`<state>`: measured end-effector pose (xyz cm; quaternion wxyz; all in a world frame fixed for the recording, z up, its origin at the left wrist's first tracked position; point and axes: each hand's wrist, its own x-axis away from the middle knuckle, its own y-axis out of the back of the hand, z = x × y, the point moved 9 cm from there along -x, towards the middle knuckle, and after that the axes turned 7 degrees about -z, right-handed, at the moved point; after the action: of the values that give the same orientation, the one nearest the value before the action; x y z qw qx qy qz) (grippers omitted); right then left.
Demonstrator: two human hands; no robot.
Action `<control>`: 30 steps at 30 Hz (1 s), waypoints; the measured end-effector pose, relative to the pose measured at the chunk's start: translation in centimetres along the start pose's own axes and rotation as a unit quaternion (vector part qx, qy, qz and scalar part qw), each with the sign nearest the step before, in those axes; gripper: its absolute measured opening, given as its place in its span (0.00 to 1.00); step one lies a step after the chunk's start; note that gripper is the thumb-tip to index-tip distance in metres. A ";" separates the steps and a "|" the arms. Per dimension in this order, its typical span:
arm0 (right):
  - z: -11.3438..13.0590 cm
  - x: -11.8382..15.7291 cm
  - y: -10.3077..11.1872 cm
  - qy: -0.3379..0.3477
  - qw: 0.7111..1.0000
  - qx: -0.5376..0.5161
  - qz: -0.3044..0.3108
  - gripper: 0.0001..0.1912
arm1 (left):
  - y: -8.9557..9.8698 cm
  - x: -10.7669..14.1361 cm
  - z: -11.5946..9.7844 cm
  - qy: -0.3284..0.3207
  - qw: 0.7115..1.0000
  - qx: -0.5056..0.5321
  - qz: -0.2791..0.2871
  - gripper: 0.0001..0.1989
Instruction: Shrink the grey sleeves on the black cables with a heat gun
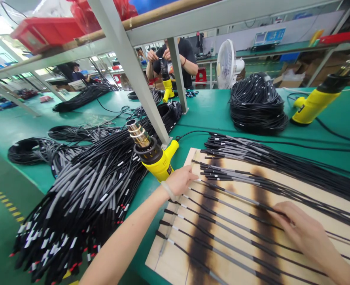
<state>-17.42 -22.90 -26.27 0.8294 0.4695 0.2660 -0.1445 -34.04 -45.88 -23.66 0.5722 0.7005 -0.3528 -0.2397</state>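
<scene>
The left hand (182,180) pinches the pale-marked end of a black-and-gray cable (237,194) between thumb and fingers, near the far left part of a scorched wooden board (175,261). The right hand (303,229) pinches the same cable farther right, over the board. Several separate cables lie nearer across the wood; two bunches (243,174) lie beyond. Just left of the board, a yellow heat gun (159,162) stands nozzle up on the green tabletop (204,118), beside a large cable heap (88,178).
</scene>
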 end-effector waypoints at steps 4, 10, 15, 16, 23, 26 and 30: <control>0.6 -0.6 -1.7 -0.007 1.000 -0.016 0.014 0.05 | 0.3 -0.1 1.3 0.044 0.997 -0.059 0.023 0.18; 0.7 -0.6 -3.9 -0.010 0.998 -0.028 0.048 0.07 | -0.6 0.5 1.7 0.079 0.986 -0.139 0.049 0.19; 0.5 -0.6 -4.2 -0.012 0.998 -0.029 0.053 0.06 | -1.3 0.3 2.1 0.092 0.981 -0.151 0.076 0.22; 0.5 -0.6 -4.3 -0.012 0.998 -0.030 0.055 0.06 | -1.4 0.2 2.2 0.095 0.980 -0.153 0.082 0.23; 0.5 -0.6 -5.0 -0.006 0.997 -0.026 0.069 0.07 | -1.4 -0.2 2.5 0.105 0.973 -0.176 0.104 0.22; 0.3 -0.7 -5.1 -0.007 0.997 -0.023 0.070 0.07 | -1.4 -0.2 2.3 0.099 0.973 -0.184 0.101 0.21; 0.4 -0.9 -5.2 -0.011 0.997 -0.024 0.074 0.07 | -1.7 -0.3 2.7 0.105 0.972 -0.183 0.108 0.21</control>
<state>-20.58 -25.95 -29.18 0.8517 0.4662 0.2249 -0.0814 -35.84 -47.23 -25.97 0.7468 0.5628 -0.3148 -0.1624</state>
